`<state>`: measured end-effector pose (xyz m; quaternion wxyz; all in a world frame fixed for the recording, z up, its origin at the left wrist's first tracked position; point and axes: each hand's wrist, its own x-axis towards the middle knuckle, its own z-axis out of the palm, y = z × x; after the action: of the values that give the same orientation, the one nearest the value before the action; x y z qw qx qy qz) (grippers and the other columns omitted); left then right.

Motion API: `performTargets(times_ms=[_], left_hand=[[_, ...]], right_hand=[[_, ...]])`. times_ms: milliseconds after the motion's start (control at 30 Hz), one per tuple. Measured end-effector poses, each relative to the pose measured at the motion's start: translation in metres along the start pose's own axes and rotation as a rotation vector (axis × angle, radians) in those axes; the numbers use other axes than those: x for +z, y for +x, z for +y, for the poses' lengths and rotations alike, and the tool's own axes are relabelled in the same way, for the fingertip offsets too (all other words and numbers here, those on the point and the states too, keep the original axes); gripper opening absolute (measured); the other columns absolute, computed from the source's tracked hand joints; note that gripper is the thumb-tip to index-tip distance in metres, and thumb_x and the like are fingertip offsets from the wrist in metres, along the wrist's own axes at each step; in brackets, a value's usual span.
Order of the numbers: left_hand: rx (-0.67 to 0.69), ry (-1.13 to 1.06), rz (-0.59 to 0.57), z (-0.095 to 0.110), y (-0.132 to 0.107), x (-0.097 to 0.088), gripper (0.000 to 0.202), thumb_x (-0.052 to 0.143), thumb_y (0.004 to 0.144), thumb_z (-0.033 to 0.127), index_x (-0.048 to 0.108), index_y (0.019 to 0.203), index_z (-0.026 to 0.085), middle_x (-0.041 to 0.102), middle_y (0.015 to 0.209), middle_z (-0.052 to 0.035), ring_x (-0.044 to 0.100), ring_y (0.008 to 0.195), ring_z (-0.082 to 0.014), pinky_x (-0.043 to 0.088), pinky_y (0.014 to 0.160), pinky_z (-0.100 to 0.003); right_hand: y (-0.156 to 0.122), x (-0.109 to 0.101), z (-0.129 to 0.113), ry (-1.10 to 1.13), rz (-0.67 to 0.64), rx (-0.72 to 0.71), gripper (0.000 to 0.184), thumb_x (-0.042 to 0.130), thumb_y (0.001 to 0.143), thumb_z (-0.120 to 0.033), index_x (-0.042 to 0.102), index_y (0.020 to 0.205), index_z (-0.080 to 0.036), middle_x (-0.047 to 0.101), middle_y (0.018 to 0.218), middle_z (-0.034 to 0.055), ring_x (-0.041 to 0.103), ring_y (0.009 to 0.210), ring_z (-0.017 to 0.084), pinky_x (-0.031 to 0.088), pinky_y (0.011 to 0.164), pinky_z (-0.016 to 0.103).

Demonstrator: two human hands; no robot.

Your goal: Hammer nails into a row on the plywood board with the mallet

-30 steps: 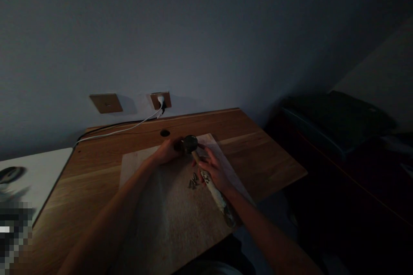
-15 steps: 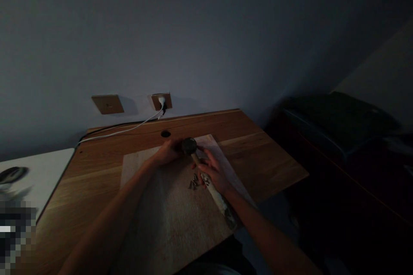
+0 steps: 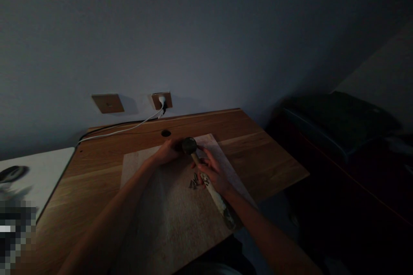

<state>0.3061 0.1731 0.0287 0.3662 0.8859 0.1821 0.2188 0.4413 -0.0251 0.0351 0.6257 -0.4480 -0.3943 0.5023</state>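
A hammer with a round dark head (image 3: 189, 145) and a long pale wooden handle (image 3: 219, 204) lies over a light plywood board (image 3: 167, 215) on the wooden desk (image 3: 258, 159). My right hand (image 3: 213, 174) is wrapped round the handle just below the head. My left hand (image 3: 167, 151) rests on the board beside the hammer head, fingers pinched together under it; what they hold is hidden. Several small dark nails (image 3: 193, 181) lie on the board, just left of my right hand.
A white cable (image 3: 129, 129) runs from a wall socket (image 3: 161, 100) along the desk's back edge, near a cable hole (image 3: 165, 133). A second wall plate (image 3: 107, 103) sits to the left. A white surface (image 3: 35, 172) adjoins left; dark furniture (image 3: 338, 124) stands right.
The hammer head has dipped slightly toward the board and my right hand has shifted a little along the handle. My left hand stays in place.
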Motion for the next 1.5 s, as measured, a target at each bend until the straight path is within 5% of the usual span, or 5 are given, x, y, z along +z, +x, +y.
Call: performTargets(times_ms=[300, 567, 933, 1233, 1500], left_hand=[[-0.016, 0.150, -0.236, 0.048, 0.002, -0.022, 0.017, 0.066, 0.071, 0.020, 0.064, 0.088, 0.018, 0.064, 0.082, -0.0009, 0.060, 0.070, -0.0149, 0.045, 0.062, -0.024], [0.088, 0.203, -0.666, 0.078, -0.007, 0.012, 0.016, 0.061, 0.068, 0.010, 0.063, 0.079, 0.020, 0.064, 0.078, 0.0015, 0.061, 0.073, -0.0164, 0.047, 0.068, -0.026], [0.117, 0.215, -0.549, 0.070, -0.008, 0.015, 0.010, 0.064, 0.068, 0.013, 0.059, 0.065, 0.022, 0.062, 0.071, 0.0018, 0.058, 0.066, -0.0169, 0.046, 0.064, -0.028], [-0.139, 0.323, -0.392, 0.043, -0.009, -0.042, 0.029, 0.055, 0.070, 0.010, 0.069, 0.093, 0.020, 0.072, 0.079, -0.0015, 0.065, 0.071, -0.0175, 0.045, 0.065, -0.025], [-0.102, 0.268, -0.346, 0.023, -0.009, -0.052, 0.021, 0.056, 0.077, 0.017, 0.071, 0.091, 0.021, 0.074, 0.081, -0.0011, 0.066, 0.071, -0.0150, 0.046, 0.065, -0.022]], right_hand=[[0.000, -0.007, -0.012, 0.132, 0.169, -0.108, 0.060, 0.064, 0.084, -0.034, 0.041, 0.139, -0.028, 0.070, 0.090, -0.0019, 0.054, 0.040, 0.008, 0.040, 0.030, 0.018], [0.000, -0.011, -0.015, 0.134, 0.180, -0.079, 0.059, 0.061, 0.086, -0.034, 0.040, 0.141, -0.027, 0.073, 0.092, -0.0007, 0.054, 0.037, 0.008, 0.038, 0.031, 0.019], [-0.001, -0.007, -0.017, 0.108, 0.157, -0.061, 0.064, 0.063, 0.084, -0.034, 0.040, 0.144, -0.030, 0.071, 0.089, -0.0018, 0.055, 0.040, 0.008, 0.041, 0.031, 0.018], [0.002, -0.010, -0.008, 0.148, 0.153, -0.084, 0.065, 0.062, 0.086, -0.033, 0.037, 0.146, -0.030, 0.071, 0.088, -0.0018, 0.054, 0.038, 0.008, 0.040, 0.031, 0.018], [0.003, -0.009, -0.008, 0.150, 0.146, -0.078, 0.061, 0.064, 0.084, -0.033, 0.041, 0.141, -0.028, 0.071, 0.090, -0.0004, 0.056, 0.040, 0.009, 0.041, 0.030, 0.018]])
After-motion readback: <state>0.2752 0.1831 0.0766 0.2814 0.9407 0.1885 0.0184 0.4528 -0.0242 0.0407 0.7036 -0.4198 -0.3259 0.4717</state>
